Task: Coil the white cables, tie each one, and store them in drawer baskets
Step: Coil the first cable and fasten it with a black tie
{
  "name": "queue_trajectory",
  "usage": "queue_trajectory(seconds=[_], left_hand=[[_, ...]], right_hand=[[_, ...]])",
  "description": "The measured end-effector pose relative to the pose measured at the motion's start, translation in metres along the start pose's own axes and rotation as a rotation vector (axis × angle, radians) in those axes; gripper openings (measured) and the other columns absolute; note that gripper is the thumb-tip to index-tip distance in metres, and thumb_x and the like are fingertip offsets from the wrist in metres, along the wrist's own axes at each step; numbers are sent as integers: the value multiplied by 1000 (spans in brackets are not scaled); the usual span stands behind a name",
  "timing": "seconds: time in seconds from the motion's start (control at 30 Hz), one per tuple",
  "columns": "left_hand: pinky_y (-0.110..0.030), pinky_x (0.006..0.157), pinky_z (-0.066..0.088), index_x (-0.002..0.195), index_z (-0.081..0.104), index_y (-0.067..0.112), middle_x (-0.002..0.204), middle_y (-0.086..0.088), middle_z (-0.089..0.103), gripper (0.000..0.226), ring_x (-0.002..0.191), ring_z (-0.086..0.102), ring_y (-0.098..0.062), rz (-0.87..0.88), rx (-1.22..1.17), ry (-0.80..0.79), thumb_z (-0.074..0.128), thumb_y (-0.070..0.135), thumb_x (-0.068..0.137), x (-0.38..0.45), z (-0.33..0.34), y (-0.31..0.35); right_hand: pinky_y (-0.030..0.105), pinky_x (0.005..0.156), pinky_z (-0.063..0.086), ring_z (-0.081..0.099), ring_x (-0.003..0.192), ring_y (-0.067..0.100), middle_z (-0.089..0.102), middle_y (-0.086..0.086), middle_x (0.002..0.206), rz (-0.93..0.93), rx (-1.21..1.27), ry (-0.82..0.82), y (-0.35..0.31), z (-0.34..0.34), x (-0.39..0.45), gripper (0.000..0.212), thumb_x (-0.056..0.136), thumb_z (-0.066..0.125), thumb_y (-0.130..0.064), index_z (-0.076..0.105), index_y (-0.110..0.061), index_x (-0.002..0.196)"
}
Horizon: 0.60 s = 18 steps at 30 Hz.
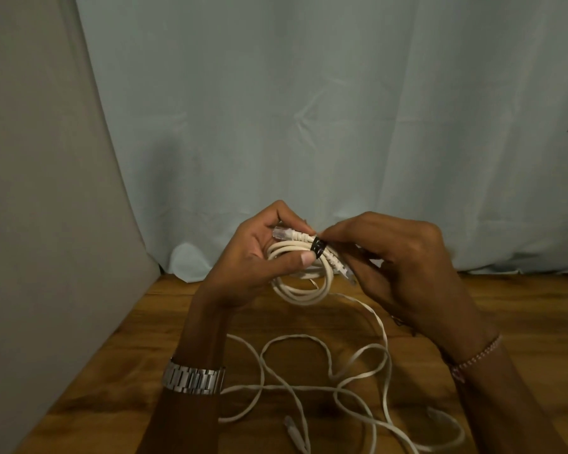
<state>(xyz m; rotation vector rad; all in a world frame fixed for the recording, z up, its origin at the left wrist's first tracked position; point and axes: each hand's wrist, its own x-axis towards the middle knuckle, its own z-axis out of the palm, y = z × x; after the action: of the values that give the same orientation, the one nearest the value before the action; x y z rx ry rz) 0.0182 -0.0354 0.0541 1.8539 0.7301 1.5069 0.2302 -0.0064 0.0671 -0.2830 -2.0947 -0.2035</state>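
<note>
1. White, rubbery and light, the coiled cable [304,283] hangs in a small bundle of loops held up above the wooden table [522,309]; a black tie [318,246] already rings the loops at their top.

2. It looks springy rather than limp, so the loops will likely try to open if the grip slackens. The best hold seems to be right at the tie, where all the strands are gathered.

3. Its clear-plastic plugs [278,231] are the stiff, more fragile parts, so I would not pull on them. One plug lies under the left hand's curled fingertips; the other pokes out below the right hand's fingers.

4. The left hand [259,253] grips the coil, thumb pressed across the strands just left of the tie, fingers curled behind.

5. The right hand [404,267] pinches narrowly at the tie with thumb and forefinger; its other fingers are curled, and whether they hold anything cannot be told.

6. Below both wrists a loose cable [358,375] sprawls uncoiled on the table, well apart from the fingers. No drawer basket is in view.
</note>
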Motion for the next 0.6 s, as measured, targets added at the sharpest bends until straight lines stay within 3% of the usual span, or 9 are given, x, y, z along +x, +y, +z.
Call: queue_trajectory(seconds=[0.17,0.3,0.5,0.6], left_hand=[[-28,69,57,95,69,29,88,-2,71,25,78,69,-18,-9,102,12,79,12,80,-1,0,3],[-33,72,58,100,67,14,90,-11,72,20,79,70,-22,-36,151,9,75,5,85,-2,0,6],[-36,70,57,103,67,13,90,-7,73,20,79,70,-22,-77,282,-28,77,11,86,-2,1,8],[-38,70,56,102,68,14,90,-6,73,20,78,70,-23,-98,322,-45,78,11,86,-2,2,8]], right_hand=[[39,69,58,69,80,21,72,6,98,-23,-66,-44,2,2,-2,27,99,51,-22,73,-8,105],[43,65,59,69,79,26,72,9,100,-32,-134,-85,7,5,-4,20,94,55,-10,72,-9,105],[41,67,60,71,79,23,75,4,93,-6,-148,-126,10,0,-2,22,85,72,1,75,-12,102],[29,71,62,69,80,7,71,-12,92,100,-45,-143,6,-4,-1,21,89,70,-19,61,-22,108]])
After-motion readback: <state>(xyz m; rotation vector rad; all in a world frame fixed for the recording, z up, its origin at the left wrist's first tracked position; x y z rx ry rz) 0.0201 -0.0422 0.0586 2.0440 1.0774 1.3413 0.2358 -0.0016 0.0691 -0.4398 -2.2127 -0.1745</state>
